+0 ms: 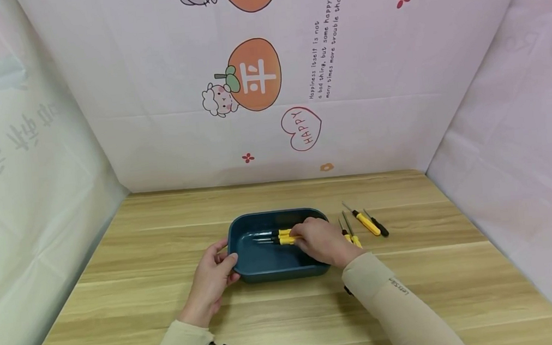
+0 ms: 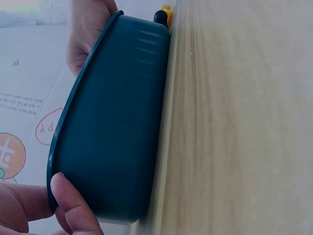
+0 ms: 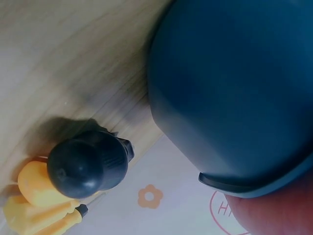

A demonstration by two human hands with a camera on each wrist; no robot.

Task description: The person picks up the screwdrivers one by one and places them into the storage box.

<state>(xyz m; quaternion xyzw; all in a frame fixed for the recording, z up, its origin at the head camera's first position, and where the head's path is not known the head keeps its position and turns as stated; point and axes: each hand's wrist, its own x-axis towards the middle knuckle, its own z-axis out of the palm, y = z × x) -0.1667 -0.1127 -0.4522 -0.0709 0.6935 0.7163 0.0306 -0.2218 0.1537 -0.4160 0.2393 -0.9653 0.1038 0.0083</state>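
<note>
A dark blue rectangular bin [image 1: 275, 275] stands on the table, its outer wall filling much of both wrist views. My left hand [image 1: 211, 281] grips its left end, thumb over the rim and fingers outside. Over the bin's right side, my right hand [image 1: 323, 240] reaches in and pinches the yellow handle of a screwdriver [image 1: 287, 240]. Another yellow-handled screwdriver [image 1: 281, 232] lies right beside it, shafts pointing left; the palm hides the handle ends. In the right wrist view, only part of the right hand [image 3: 274, 210] shows past the rim.
Right of the bin, several screwdrivers lie on the wooden table [image 1: 158, 292]: a yellow one [image 1: 368, 223], a black-handled one [image 1: 382, 230] and others partly behind the right hand. A printed white sheet [image 1: 373, 103] hangs behind the table, with more sheets at both sides.
</note>
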